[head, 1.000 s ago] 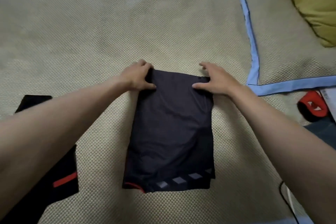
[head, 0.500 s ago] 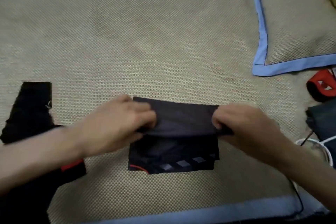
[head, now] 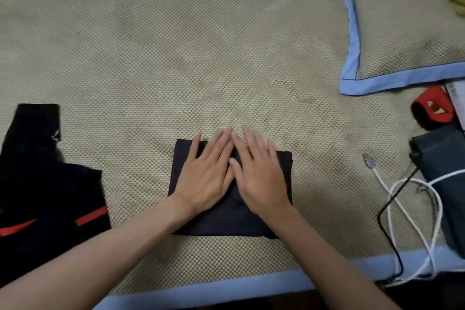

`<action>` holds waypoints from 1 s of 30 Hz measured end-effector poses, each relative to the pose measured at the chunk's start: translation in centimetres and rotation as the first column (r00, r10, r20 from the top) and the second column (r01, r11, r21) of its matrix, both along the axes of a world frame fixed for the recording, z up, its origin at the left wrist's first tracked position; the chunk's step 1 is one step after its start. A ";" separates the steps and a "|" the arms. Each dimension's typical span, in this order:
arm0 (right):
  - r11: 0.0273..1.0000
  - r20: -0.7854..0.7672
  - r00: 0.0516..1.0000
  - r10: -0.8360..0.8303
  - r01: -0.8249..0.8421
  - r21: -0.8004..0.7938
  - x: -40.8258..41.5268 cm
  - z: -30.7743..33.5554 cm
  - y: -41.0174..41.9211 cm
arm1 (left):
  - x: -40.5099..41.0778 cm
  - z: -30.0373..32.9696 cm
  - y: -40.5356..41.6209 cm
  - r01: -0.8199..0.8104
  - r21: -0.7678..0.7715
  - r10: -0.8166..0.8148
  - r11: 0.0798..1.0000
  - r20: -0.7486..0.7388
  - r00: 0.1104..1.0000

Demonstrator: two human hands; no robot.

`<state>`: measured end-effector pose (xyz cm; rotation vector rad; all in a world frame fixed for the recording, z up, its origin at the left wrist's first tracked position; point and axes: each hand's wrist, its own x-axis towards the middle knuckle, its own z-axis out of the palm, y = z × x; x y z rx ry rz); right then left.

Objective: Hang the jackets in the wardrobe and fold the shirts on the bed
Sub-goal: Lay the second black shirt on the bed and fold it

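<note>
Folded dark shirt (head: 230,219) lies flat on the bed mat (head: 176,58), near its front edge. Left hand (head: 205,176) and right hand (head: 260,176) press on it side by side, fingers straight, no grip taken. Black garment (head: 47,199) with red stripes lies to the left.

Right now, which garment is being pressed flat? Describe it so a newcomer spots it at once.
On the beige woven mat, near its blue front edge, lies a small folded dark shirt under the left hand and right hand. Unlike the black garment with red stripes at left, it is plain and compact.
</note>
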<state>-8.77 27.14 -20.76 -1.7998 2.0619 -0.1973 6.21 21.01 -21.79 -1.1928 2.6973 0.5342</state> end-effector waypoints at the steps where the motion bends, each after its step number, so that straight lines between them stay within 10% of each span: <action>1: 0.999 -0.025 1.000 0.006 -0.005 0.044 0.6 -1.5 -0.3 | -0.5 -1.2 0.0 -0.013 0.006 0.013 1.000 0.031 0.999; 7: 0.996 -0.231 0.972 -0.045 0.062 0.070 -3.9 -4.6 3.3 | 6.3 -3.9 -1.0 -0.085 -0.059 0.090 0.995 0.077 0.993; 12: 0.980 -0.095 0.987 -0.129 0.141 0.137 -7.6 -3.3 4.4 | 7.0 -1.9 -1.8 -0.258 0.143 0.257 0.956 0.026 0.966; 19: 0.793 0.495 0.629 -0.599 0.382 0.475 -10.4 7.4 2.1 | 4.0 9.8 -6.6 -0.317 0.813 0.670 0.489 -0.118 0.733; 24: 0.761 0.678 0.423 -0.601 0.562 0.324 -9.8 21.1 0.8 | 3.2 22.4 -11.0 -0.155 0.822 0.652 0.548 -0.304 0.695; 30: 0.685 0.743 0.429 -0.513 0.727 0.053 -4.0 38.1 4.7 | 5.2 37.2 -12.1 0.145 0.740 0.454 0.657 -0.541 0.708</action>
